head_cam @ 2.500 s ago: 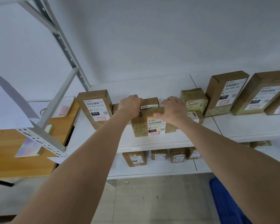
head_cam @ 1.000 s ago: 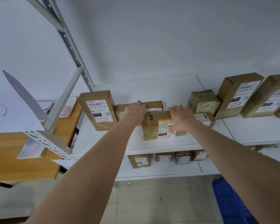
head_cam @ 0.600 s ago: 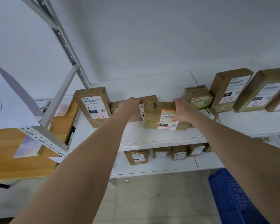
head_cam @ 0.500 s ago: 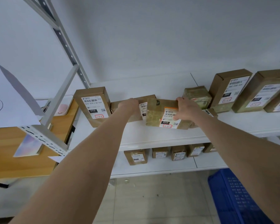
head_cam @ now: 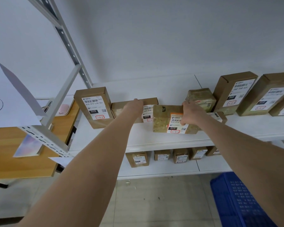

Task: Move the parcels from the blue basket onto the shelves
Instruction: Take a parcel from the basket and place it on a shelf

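- The right hand has its grip closed on the taped parcel, standing near the front of the upper shelf.
- The left hand rests atop the flat parcel behind; whether it grips is unclear.
- Risk: a nudge forward could tip the taped parcel off the edge.

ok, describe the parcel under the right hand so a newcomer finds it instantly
Start at the upper white shelf, near its front edge at the middle. The parcel under the right hand is wrapped in glossy tape and, unlike its neighbours, has an orange-topped label marked 010.
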`<state>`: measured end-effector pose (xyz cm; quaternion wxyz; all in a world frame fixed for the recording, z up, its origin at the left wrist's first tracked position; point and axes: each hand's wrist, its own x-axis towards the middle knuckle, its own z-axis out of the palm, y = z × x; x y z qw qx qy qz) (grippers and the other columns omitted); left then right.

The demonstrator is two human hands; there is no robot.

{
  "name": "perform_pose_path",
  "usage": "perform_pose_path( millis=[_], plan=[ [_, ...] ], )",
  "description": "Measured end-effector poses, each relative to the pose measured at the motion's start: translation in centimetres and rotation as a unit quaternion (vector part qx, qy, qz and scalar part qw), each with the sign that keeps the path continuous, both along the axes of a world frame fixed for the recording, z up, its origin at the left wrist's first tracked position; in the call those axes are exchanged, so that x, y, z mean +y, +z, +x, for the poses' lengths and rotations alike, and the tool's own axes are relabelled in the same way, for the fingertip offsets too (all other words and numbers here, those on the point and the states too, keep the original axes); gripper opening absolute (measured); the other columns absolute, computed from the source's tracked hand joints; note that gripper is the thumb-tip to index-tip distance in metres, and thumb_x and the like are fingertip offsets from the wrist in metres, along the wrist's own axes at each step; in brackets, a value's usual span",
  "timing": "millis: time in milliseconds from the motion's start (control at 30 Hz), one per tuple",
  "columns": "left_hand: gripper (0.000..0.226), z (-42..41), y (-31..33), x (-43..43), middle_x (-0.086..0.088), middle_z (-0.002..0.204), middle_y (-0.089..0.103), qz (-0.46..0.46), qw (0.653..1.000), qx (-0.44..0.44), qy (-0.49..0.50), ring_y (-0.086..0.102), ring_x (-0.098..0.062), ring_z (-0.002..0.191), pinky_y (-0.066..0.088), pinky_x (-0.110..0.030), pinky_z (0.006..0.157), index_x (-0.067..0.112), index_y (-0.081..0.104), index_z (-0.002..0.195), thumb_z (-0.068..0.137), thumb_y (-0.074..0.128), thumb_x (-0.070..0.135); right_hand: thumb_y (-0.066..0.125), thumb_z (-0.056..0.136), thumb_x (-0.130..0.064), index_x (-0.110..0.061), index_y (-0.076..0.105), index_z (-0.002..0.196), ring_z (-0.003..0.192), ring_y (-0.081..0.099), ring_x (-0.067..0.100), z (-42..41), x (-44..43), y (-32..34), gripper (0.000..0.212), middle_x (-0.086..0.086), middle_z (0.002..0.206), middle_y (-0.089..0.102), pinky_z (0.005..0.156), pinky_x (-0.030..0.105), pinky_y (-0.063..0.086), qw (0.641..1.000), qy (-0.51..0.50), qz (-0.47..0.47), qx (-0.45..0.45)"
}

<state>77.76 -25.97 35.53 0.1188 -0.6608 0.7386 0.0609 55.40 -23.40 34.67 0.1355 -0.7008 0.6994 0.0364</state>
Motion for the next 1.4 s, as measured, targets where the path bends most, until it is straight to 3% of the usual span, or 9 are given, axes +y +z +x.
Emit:
perform_pose_path(
  millis=[467, 633, 767, 900, 967, 1067, 1200, 1300, 1400],
  plan=[
    [0.039, -0.2, 0.3, 0.0, -0.016, 0.127, 0.043, -0.005, 1.000, -0.026, 0.009, 0.053, -0.035, 0.113, 0.046, -0.039, 0.088, 0.001, 0.038, 0.132, 0.092, 0.037, -0.003, 0.067, 0.081, -0.011, -0.004, 0.041, 0.134, 0.129, 0.037, 0.034, -0.8, -0.7, -1.0, 0.059, 0.017, 0.141, 0.036, 0.107, 0.043, 0.038, 0.996, 0.003, -0.059, 0.072],
    [0.039, -0.9, 0.7, 0.1, -0.015, 0.128, 0.043, -0.003, 0.999, -0.046, 0.018, 0.054, -0.033, 0.113, 0.045, -0.038, 0.083, 0.002, 0.038, 0.132, 0.092, 0.042, 0.000, 0.067, 0.082, -0.011, -0.007, 0.043, 0.132, 0.132, 0.030, 0.035, -0.7, -0.5, -1.1, 0.055, 0.016, 0.143, 0.034, 0.103, 0.043, 0.040, 0.995, -0.005, -0.058, 0.079],
    [0.046, -2.6, 1.1, -0.1, -0.011, 0.127, 0.040, -0.040, 0.998, -0.052, -0.002, 0.053, -0.031, 0.113, 0.040, -0.036, 0.072, 0.008, 0.036, 0.134, 0.090, 0.046, 0.002, 0.070, 0.082, -0.026, -0.018, 0.039, 0.139, 0.135, 0.030, 0.031, 0.3, -0.3, -0.3, 0.065, 0.008, 0.142, 0.036, 0.098, 0.042, 0.040, 0.992, 0.041, -0.075, 0.095],
    [0.050, -3.7, 0.1, -0.3, -0.010, 0.127, 0.044, -0.012, 0.999, -0.030, -0.026, 0.055, -0.033, 0.111, 0.042, -0.036, 0.069, 0.011, 0.038, 0.137, 0.089, 0.048, 0.003, 0.059, 0.089, -0.012, -0.029, 0.044, 0.140, 0.116, 0.049, 0.026, 1.0, 0.3, -0.5, 0.056, 0.003, 0.130, 0.049, 0.082, 0.035, 0.050, 0.994, 0.061, -0.083, 0.044],
    [0.046, -3.7, 0.0, -0.2, -0.011, 0.123, 0.046, -0.013, 0.999, -0.026, -0.022, 0.056, -0.033, 0.109, 0.044, -0.036, 0.070, 0.008, 0.040, 0.133, 0.089, 0.049, 0.003, 0.053, 0.089, -0.004, -0.030, 0.046, 0.139, 0.112, 0.052, 0.025, 1.2, 0.6, -0.7, 0.056, 0.001, 0.126, 0.053, 0.081, 0.035, 0.052, 0.994, 0.064, -0.085, 0.018],
    [0.039, -3.5, 0.3, -0.3, -0.013, 0.119, 0.046, -0.023, 0.999, -0.016, -0.023, 0.056, -0.032, 0.107, 0.043, -0.034, 0.072, 0.004, 0.042, 0.128, 0.089, 0.045, 0.000, 0.048, 0.087, 0.003, -0.028, 0.050, 0.137, 0.117, 0.051, 0.025, 1.8, 0.8, -0.8, 0.058, -0.002, 0.125, 0.056, 0.084, 0.034, 0.049, 0.993, 0.066, -0.092, -0.017],
    [0.036, -3.3, 0.7, -0.5, -0.012, 0.118, 0.046, -0.022, 0.999, -0.017, -0.020, 0.055, -0.031, 0.107, 0.044, -0.033, 0.073, 0.004, 0.043, 0.125, 0.089, 0.044, -0.001, 0.057, 0.084, 0.006, -0.023, 0.049, 0.138, 0.125, 0.046, 0.024, 2.1, 0.9, -0.7, 0.062, 0.000, 0.134, 0.053, 0.097, 0.037, 0.047, 0.992, 0.068, -0.095, -0.039],
    [0.037, -3.3, 0.9, -0.4, -0.010, 0.119, 0.044, -0.014, 1.000, -0.027, -0.002, 0.055, -0.030, 0.107, 0.043, -0.033, 0.071, 0.005, 0.043, 0.125, 0.089, 0.048, 0.005, 0.061, 0.085, 0.000, -0.022, 0.045, 0.142, 0.133, 0.038, 0.025, 2.5, 1.0, -0.7, 0.063, 0.004, 0.143, 0.045, 0.107, 0.038, 0.038, 0.991, 0.081, -0.096, -0.047],
    [0.050, -4.5, 1.5, -0.2, -0.008, 0.124, 0.041, -0.020, 0.997, -0.071, -0.007, 0.049, -0.026, 0.114, 0.041, -0.033, 0.073, 0.009, 0.039, 0.130, 0.086, 0.058, 0.023, 0.063, 0.086, -0.015, -0.025, 0.044, 0.141, 0.135, 0.034, 0.025, 2.8, 0.8, -0.8, 0.060, 0.005, 0.144, 0.039, 0.110, 0.039, 0.034, 0.991, 0.081, -0.083, -0.061]
  ],
)
